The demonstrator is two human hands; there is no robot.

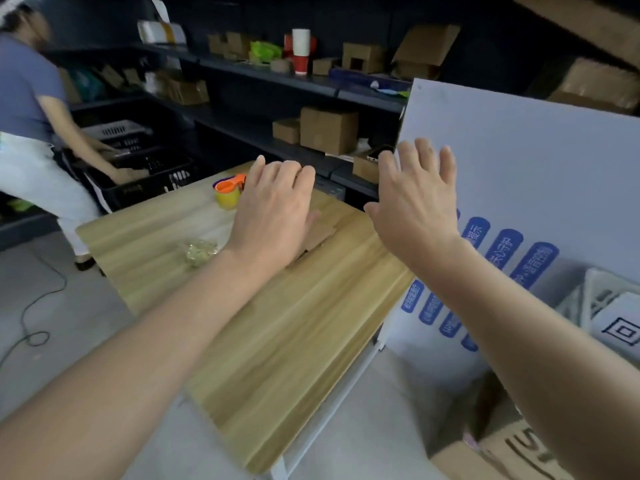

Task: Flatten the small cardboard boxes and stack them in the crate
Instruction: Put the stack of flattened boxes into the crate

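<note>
Both hands over flattened cardboard piece (317, 237) on wooden surface (277, 341).
Cardboard lies flat on surface, mostly hidden under left hand (273, 213); left fingers (294, 174) spread open, gripping nothing. Right hand (415, 199) raised w/ fingers splayed open, empty, in front of white printed board (536, 174) leaning at surface's right edge. White crate (588, 299) to the right, behind board. Orange & yellow measuring cups (227, 192) near far edge. Another person (31, 133) bends over black crate (145, 181) at left.
</note>
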